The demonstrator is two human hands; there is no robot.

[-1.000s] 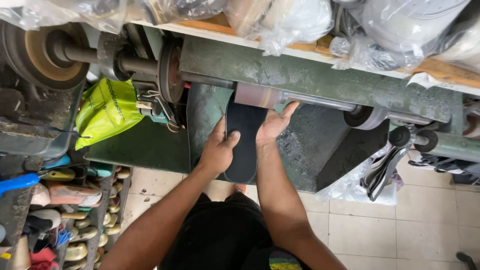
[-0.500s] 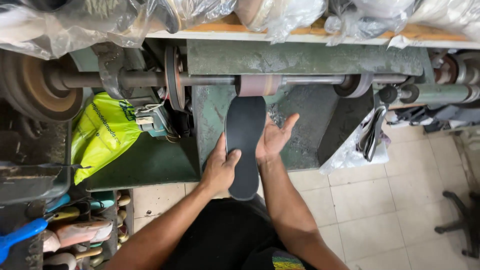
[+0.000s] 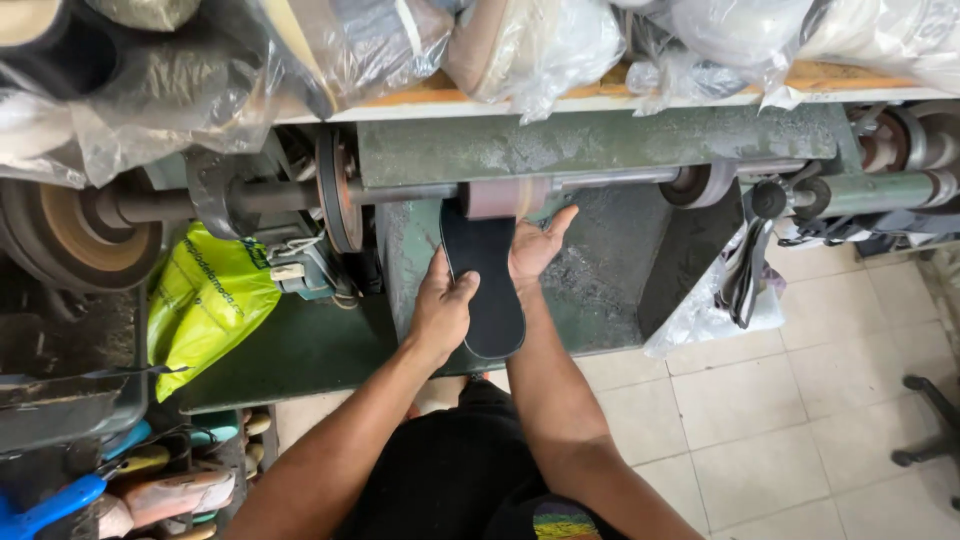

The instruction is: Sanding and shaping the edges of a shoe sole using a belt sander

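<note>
I hold a flat black shoe sole [image 3: 487, 290] with both hands in front of a green grinding machine [image 3: 590, 150]. My left hand [image 3: 440, 305] grips the sole's left edge with the thumb laid across its face. My right hand [image 3: 537, 247] supports the right edge, fingers stretched up toward the machine. The sole's upper end sits under the brownish sanding drum [image 3: 505, 197] on the horizontal shaft; contact looks likely but is partly hidden.
A grinding disc [image 3: 337, 200] and a large wheel [image 3: 70, 235] sit left on the same shaft. A yellow-green plastic bag [image 3: 205, 305] hangs below them. Bagged goods fill the shelf [image 3: 600, 100] above. Shoe parts lie bottom left. Tiled floor and a chair base [image 3: 930, 430] at right.
The sole has been raised from a lower hold so its upper end is back under the sanding drum. The head camera has shifted, and both hands stay on the sole.
</note>
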